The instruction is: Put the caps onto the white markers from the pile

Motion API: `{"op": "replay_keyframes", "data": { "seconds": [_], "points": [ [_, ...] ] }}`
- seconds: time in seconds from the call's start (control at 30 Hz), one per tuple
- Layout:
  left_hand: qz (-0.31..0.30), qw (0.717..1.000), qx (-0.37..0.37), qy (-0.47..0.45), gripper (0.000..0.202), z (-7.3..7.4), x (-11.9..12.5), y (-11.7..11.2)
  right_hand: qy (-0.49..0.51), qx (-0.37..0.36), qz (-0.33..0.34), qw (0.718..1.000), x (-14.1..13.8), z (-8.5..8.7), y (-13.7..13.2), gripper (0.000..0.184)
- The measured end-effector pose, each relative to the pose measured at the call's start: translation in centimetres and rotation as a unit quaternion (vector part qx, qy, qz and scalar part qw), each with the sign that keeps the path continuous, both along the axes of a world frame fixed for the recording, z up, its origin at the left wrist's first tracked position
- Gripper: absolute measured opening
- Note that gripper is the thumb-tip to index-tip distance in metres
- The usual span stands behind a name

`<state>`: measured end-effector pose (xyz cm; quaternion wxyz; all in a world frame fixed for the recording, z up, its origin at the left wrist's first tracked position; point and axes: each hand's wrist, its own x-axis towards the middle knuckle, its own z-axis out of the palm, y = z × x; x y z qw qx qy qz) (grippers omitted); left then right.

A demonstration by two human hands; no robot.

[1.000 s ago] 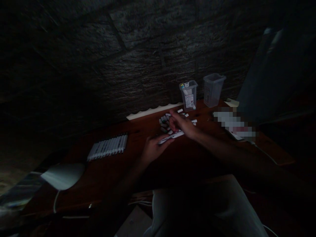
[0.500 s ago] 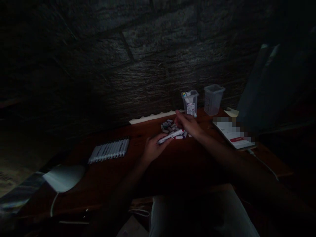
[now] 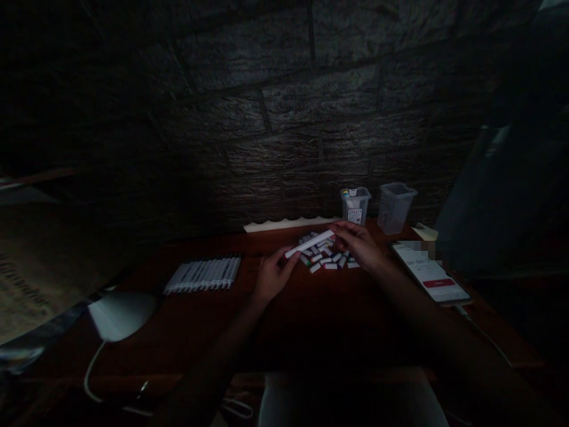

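Head, marker point(image 3: 311, 243) seemingly bridging left grip point(image 3: 271, 277), right grip point(image 3: 360, 244)

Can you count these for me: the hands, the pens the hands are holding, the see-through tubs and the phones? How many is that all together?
Hands, left hand and right hand: 2
Held white pen: 1
See-through tubs: 2
Phone: 1
Total: 6
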<state>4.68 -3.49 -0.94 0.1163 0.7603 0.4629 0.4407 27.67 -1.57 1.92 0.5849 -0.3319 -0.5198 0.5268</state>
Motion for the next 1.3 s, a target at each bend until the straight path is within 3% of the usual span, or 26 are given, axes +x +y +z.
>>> {"op": "replay_keyframes", "data": {
  "seconds": [0.2, 0.33, 0.43, 0.53, 0.67, 0.73, 0.83, 0.97, 1.13, 1.3],
  "points": [
    [-0.011, 1.0, -0.006, 0.013, 0.029, -0.3, -0.1, 0.1, -0.003, 0.003, 0.059, 0.998, -0.2, 0.0, -0.5, 0.033],
    [-0.01, 1.0, -0.006, 0.001, 0.028, -0.4, 0.1, 0.2, -0.016, -0.006, 0.051, 0.999, -0.6, 0.2, -0.9, 0.034],
    [-0.011, 1.0, -0.008, -0.011, 0.028, -0.5, 0.0, 0.3, -0.014, 0.001, -0.003, 1.0, -0.3, 0.5, -0.7, 0.035],
    [-0.009, 1.0, -0.01, -0.022, 0.031, -0.5, -0.2, 0.5, 0.028, 0.036, -0.129, 0.991, 1.4, 1.6, 0.2, 0.038],
    [0.0, 0.999, -0.018, -0.026, 0.03, -0.5, -0.4, 0.7, 0.047, 0.112, -0.304, 0.945, 5.6, 4.8, 2.4, 0.036],
    [-0.007, 0.999, -0.023, -0.024, 0.029, -0.5, -0.3, 0.7, -0.024, 0.151, -0.363, 0.919, 7.7, 6.6, 3.7, 0.035],
    [-0.02, 0.999, -0.033, -0.015, 0.029, -0.5, -0.1, 0.6, -0.173, 0.199, -0.394, 0.88, 9.7, 8.8, 5.3, 0.039],
    [-0.028, 0.998, -0.045, -0.014, 0.029, -0.5, -0.1, 0.5, -0.36, 0.193, -0.391, 0.825, 9.5, 10.2, 6.8, 0.042],
    [-0.024, 0.998, -0.052, -0.01, 0.03, -0.5, -0.3, 0.8, -0.593, 0.122, -0.305, 0.736, 6.7, 9.6, 8.3, 0.035],
    [-0.016, 0.998, -0.054, -0.006, 0.03, -0.6, -0.3, 0.8, -0.633, 0.116, -0.273, 0.715, 6.1, 8.9, 9.1, 0.022]
  ]
}}
